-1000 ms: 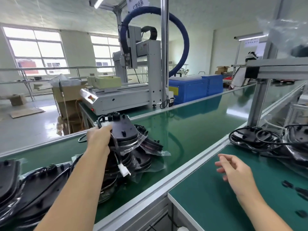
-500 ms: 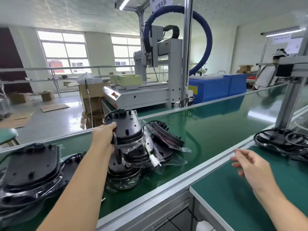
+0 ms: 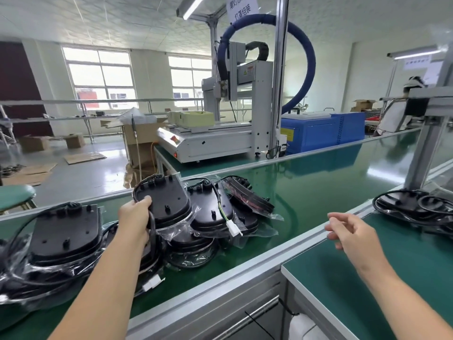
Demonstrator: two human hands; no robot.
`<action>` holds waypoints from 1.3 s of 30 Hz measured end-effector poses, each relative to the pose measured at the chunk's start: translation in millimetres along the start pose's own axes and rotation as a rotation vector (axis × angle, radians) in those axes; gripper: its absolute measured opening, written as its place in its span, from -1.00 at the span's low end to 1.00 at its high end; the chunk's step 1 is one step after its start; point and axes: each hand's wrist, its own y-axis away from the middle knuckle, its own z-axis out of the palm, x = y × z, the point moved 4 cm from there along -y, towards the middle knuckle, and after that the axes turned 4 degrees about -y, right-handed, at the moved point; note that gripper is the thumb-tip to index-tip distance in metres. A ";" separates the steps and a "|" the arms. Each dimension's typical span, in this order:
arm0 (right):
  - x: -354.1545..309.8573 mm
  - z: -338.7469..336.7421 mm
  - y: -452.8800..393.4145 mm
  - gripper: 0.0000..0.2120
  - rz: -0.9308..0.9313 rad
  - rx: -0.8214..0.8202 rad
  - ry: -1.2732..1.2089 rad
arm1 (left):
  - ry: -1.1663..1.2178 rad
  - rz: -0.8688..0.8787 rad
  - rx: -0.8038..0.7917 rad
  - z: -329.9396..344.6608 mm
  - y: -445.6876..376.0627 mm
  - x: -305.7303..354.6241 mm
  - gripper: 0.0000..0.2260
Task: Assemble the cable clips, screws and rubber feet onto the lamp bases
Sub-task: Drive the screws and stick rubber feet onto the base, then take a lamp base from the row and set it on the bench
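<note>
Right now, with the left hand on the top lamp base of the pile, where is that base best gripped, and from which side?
By its near rounded edge, from the person's side, as the left hand does: thumb on the flat top, fingers probably curled under the rim. The lamp base tilts up off the pile, leaving that edge free. Probably best to gather its looped cable so it cannot snag.

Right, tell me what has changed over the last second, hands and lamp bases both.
The left hand kept its grip on the rim of the top lamp base and the cable there; the base looks only slightly raised off the pile. Most of the apparent shift is the camera turning left. The right hand stayed open and empty, hovering over the green bench mat. The other bagged bases on the conveyor belt have not moved.
</note>
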 end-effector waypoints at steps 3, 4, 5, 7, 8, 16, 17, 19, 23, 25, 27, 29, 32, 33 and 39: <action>-0.4 8.7 1.7 -0.88 -0.002 -0.025 0.001 | -0.093 -0.018 0.026 -8.0 -4.0 -5.7 -0.82; 0.0 10.3 2.0 -0.87 0.000 -0.029 0.004 | -0.131 -0.018 0.026 -9.3 -4.8 -5.9 -0.82; 0.4 11.8 2.4 -0.87 0.001 -0.032 0.008 | -0.182 -0.011 0.024 -9.6 -5.1 -5.0 -0.83; 1.0 14.9 3.0 -0.87 0.000 -0.037 0.020 | -0.370 0.037 0.058 -10.0 -4.5 0.5 -0.76; 1.4 16.5 3.4 -0.87 -0.002 -0.038 0.028 | -0.510 0.072 0.091 -9.5 -2.4 4.5 -0.73; -0.7 18.6 7.6 -0.88 0.012 -0.030 0.030 | -1.001 0.661 0.245 42.7 48.9 31.3 -0.58; -1.6 16.0 8.0 -0.89 0.015 -0.024 0.023 | -0.983 0.737 0.214 56.0 57.5 34.6 -0.62; -4.0 7.8 9.7 -0.88 0.025 -0.007 0.011 | -0.957 0.815 0.120 86.7 76.7 37.4 -0.71; -8.5 -29.6 17.9 -0.86 0.019 0.051 0.025 | -0.925 0.884 -0.176 167.9 123.7 21.5 -0.74; -10.5 -61.8 25.2 -0.84 0.014 0.111 0.050 | -0.911 0.922 -0.363 216.0 155.1 4.1 -0.75; -10.6 -99.5 33.5 -0.83 0.030 0.182 0.082 | -0.885 0.919 -0.550 264.1 189.1 -17.8 -0.76; -9.9 -139.9 44.1 -0.82 0.042 0.253 0.139 | -0.841 0.875 -0.709 309.3 224.2 -39.8 -0.75; -14.1 -201.2 61.9 -0.83 0.039 0.374 0.207 | -0.762 0.800 -0.892 371.0 272.9 -63.0 -0.75; -16.0 -219.2 68.5 -0.83 0.044 0.411 0.219 | -0.740 0.780 -0.943 388.1 287.6 -68.7 -0.76; -22.6 -289.5 94.4 -0.82 0.084 0.583 0.215 | -0.610 0.728 -1.103 472.3 360.8 -82.8 -0.74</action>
